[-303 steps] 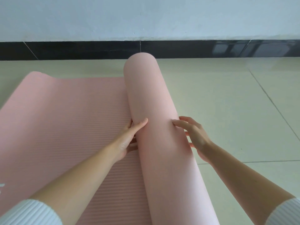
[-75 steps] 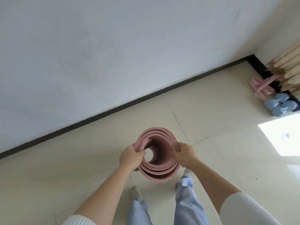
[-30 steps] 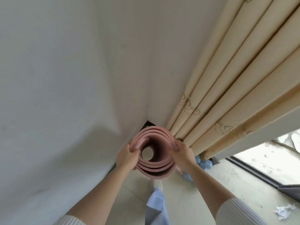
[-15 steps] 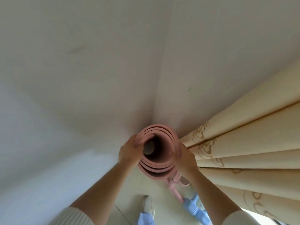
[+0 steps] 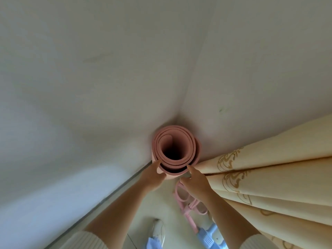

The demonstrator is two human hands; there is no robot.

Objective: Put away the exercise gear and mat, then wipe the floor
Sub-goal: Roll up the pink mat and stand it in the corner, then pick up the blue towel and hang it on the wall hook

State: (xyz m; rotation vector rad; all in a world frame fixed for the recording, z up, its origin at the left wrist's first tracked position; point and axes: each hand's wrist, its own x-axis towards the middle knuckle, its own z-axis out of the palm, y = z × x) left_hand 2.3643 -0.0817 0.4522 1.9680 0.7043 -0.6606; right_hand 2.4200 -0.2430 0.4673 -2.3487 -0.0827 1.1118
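Upright in the corner where two pale plastered walls [image 5: 107, 87] meet, a rolled pink foam exercise mat [image 5: 190, 150] is seen from above, its open spiral end facing the camera and its dark hollow core visible. The roll is set just beside a cream pleated curtain with gold scrollwork [image 5: 269, 177], which hangs to its right and appears to touch it. The near side of the roll is held by the left hand [image 5: 152, 178]: the thumb is stretched up along the outer layer and the other fingers are curled against the loose outer edge. The rim is touched by the right hand [image 5: 196, 182] with a straight forefinger, the remaining fingers being bent below; whether these clasp the roll cannot be told. Both forearms are bare, with white ribbed sleeves [image 5: 84, 239] pushed back. On the cream tiled floor [image 5: 167, 203] beneath the hands, a pink pedal resistance puller [image 5: 185, 202] is laid near the curtain, with light blue dumbbells [image 5: 208, 238] just beside it. A white shoe [image 5: 159, 229] is planted near these.
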